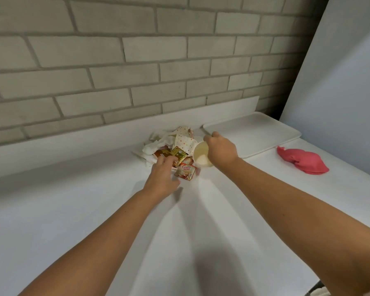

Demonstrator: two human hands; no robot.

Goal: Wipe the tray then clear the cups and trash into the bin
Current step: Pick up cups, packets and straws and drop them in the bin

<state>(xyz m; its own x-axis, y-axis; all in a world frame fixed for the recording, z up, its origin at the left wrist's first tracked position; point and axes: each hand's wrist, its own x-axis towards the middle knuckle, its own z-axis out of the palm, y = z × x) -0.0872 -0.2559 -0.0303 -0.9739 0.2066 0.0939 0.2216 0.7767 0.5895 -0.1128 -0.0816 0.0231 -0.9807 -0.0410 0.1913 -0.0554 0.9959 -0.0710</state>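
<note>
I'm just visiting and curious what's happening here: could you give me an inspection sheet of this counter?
Surface: white counter.
Job's things: white tray at back right, bare; pink cloth beside it; dotted cups, tissues and sachets piled left of the tray; bin not in view.
Clutter: nothing seen.
Hands: right hand grips a tilted plain cup; left hand reaches open over the sachets.
Cables: nothing seen.
Surroundings: brick wall behind, white panel at right.
</note>
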